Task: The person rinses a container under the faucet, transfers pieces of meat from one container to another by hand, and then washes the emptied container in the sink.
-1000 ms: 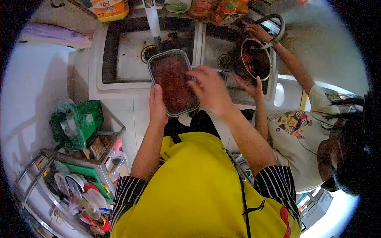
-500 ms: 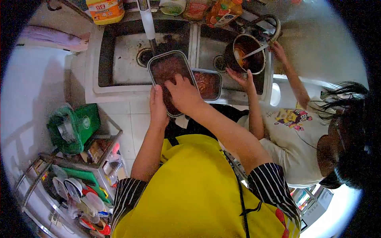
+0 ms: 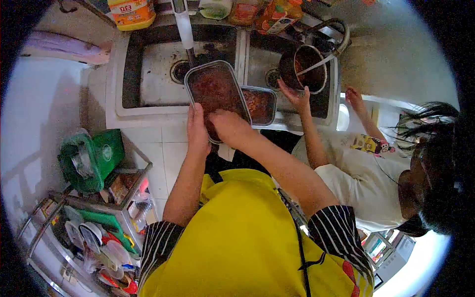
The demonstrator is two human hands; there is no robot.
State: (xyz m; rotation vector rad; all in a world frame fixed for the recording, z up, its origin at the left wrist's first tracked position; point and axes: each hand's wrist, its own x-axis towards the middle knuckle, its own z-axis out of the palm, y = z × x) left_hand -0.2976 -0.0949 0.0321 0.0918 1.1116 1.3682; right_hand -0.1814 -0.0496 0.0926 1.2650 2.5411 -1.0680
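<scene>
My left hand (image 3: 198, 131) is wrapped round the left side of a rectangular food container (image 3: 216, 65), holding it over the front edge of the sink. Dark reddish-brown contents (image 3: 215, 91), perhaps meat, fill it. My right hand (image 3: 230, 128) reaches inside at the near end, fingers curled down; whatever they grip is hidden. Just right of it, a second, smaller container (image 3: 273, 106) with reddish food rests at the sink's edge.
A double sink (image 3: 242, 54) lies ahead. At right, a co-worker's hand (image 3: 297, 96) touches a pot (image 3: 287, 69) under a curved faucet (image 3: 344, 37). Bottles, including a yellow-orange jug (image 3: 131, 15), line the back. A cluttered rack (image 3: 99, 200) and green bin (image 3: 81, 163) stand left.
My right hand has drawn back toward the container's near end, its fingers curling more. The co-worker's other hand has left the faucet area, and the pot has shifted slightly.
</scene>
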